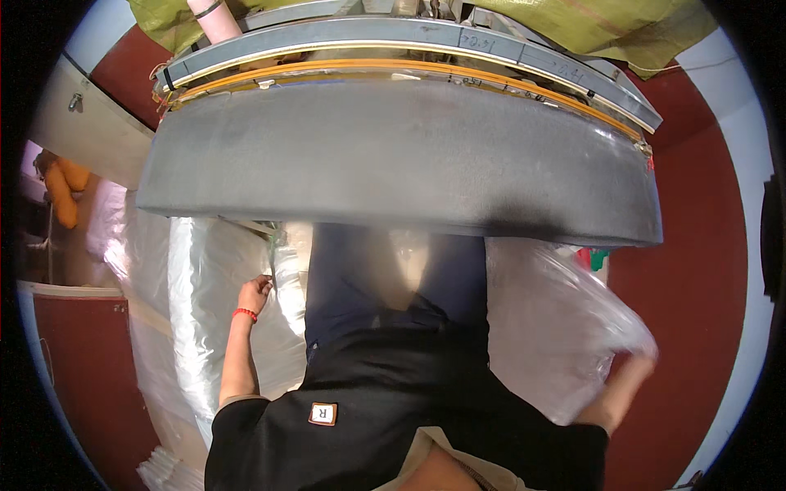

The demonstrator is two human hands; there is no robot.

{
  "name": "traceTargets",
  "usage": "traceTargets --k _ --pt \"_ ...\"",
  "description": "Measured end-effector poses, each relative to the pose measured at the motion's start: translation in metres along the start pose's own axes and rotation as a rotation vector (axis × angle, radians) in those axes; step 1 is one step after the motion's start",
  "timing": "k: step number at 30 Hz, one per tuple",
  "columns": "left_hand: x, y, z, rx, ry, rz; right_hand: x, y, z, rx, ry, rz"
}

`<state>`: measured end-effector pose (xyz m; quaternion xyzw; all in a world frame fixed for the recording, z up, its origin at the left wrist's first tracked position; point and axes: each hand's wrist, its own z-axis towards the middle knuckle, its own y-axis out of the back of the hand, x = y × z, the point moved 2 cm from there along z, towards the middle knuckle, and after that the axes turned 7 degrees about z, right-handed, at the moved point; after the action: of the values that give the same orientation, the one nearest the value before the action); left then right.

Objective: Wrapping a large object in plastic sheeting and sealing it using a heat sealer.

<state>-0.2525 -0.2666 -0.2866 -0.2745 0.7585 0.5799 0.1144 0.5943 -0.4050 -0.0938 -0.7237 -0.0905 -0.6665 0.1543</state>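
Note:
My left hand (256, 293), with a red beaded bracelet at the wrist, is left of my legs below the padded board. Its fingers are pinched together beside a thin dark strip (273, 263); what they hold is too small to make out. Out to the right, my right hand (640, 360) is smeared by motion. A clear plastic sheet (565, 327) stretches from under the board to that hand and bunches up in it, partly covering the fingers. The long grey padded board (393, 155) lies across in front of me.
Behind the padding run an orange strip (393, 65) and a grey metal rail (352, 37). More clear plastic (187, 311) hangs and lies on the left. A white panel (98, 123) stands at far left, dark red floor (696, 270) at right, yellow-green sacking (606, 29) at the back.

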Motion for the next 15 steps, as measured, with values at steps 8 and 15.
traceTargets --k 8,15 --pt "-0.036 -0.042 0.047 0.165 -0.062 0.062 0.254 0.328 0.077 -0.991 1.041 -1.178" --pt "-0.082 -0.009 0.023 0.172 -0.151 0.221 0.017 -0.052 0.027 0.002 0.887 -1.411"
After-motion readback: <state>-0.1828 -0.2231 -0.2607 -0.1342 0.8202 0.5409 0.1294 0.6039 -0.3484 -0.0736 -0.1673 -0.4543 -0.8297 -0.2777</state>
